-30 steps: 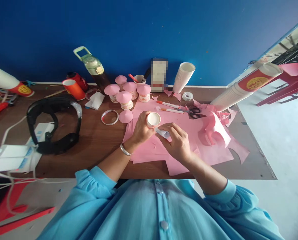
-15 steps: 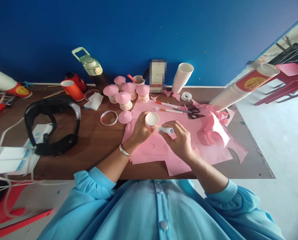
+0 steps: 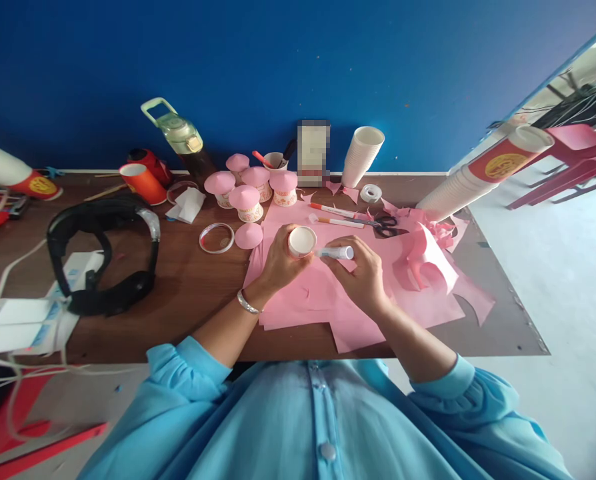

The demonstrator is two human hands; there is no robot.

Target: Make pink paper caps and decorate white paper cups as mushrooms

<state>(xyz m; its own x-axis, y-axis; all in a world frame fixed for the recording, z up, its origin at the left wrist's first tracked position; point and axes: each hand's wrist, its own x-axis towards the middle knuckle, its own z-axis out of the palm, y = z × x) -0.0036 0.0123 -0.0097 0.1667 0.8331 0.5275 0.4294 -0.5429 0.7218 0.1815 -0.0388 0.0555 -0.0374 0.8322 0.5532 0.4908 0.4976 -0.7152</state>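
My left hand (image 3: 281,264) is wrapped round a small paper cup (image 3: 302,241), its pale round end facing up. Between the fingers of my right hand (image 3: 361,273) is a white glue stick (image 3: 339,253), its near end pointing right and its other end close beside the cup. Both hands are over pink paper sheets (image 3: 298,300). Several small cups topped with pink cones (image 3: 245,198) stand behind my left hand, and a pink cone (image 3: 249,236) lies nearer to it. Pens (image 3: 341,221) and black-handled scissors (image 3: 385,227) lie beyond my right hand.
A roll of tape (image 3: 371,193) and a stack of white cups (image 3: 363,157) are at the back. Pink scraps (image 3: 428,230) and a long cup stack (image 3: 483,177) lie right. Leftward are a tape ring (image 3: 217,238), a bottle (image 3: 183,137) and a black headset (image 3: 151,267).
The glue stick has turned in my right hand, its near end now slightly higher and further right. My left hand still holds the cup; the view has shifted slightly.
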